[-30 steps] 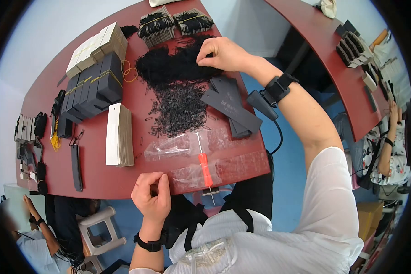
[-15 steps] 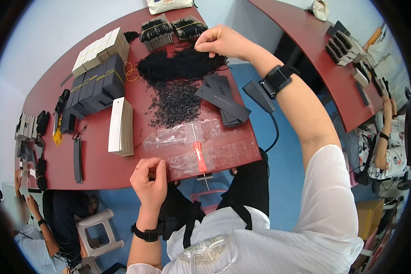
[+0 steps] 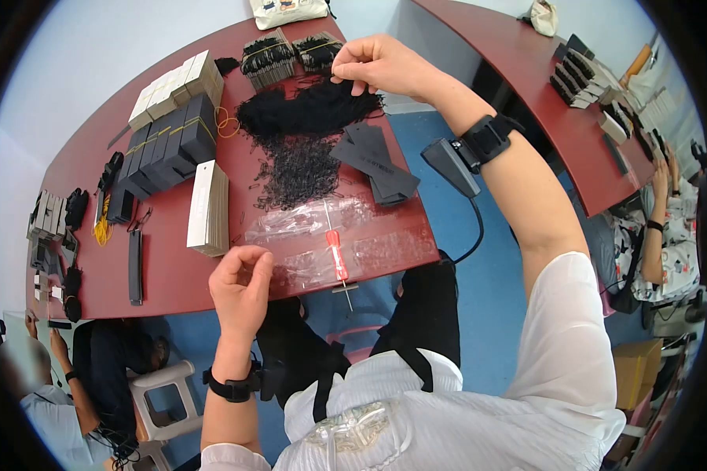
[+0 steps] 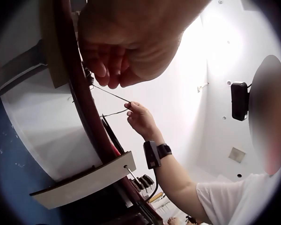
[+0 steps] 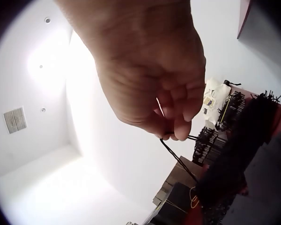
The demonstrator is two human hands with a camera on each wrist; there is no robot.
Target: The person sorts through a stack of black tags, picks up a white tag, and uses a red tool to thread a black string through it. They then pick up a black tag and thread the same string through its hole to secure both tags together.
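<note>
In the head view my right hand (image 3: 393,69) is over the far side of a heap of black cords (image 3: 294,114). Its thumb and fingertips pinch a thin black cord (image 5: 179,160), which runs down from them toward the heap in the right wrist view. My left hand (image 3: 242,284) hovers at the near table edge with fingers loosely curled, and nothing shows between them. Just right of it lies a red-handled tool (image 3: 335,255) with a thin metal shaft, on clear plastic film (image 3: 291,263). Small black pins (image 3: 298,173) lie piled between heap and film.
Black printed tags (image 3: 379,166) lie at the right edge. A stack of white tags (image 3: 206,208) stands left of the pins, with banded dark stacks (image 3: 165,145) behind it. Corded bundles (image 3: 267,59) sit at the back. Other people work at both sides.
My right hand has risen slightly away from the cord heap, still pinching. My left hand has come farther over the table toward the white stack, its fingers looser. The head view has shifted.
</note>
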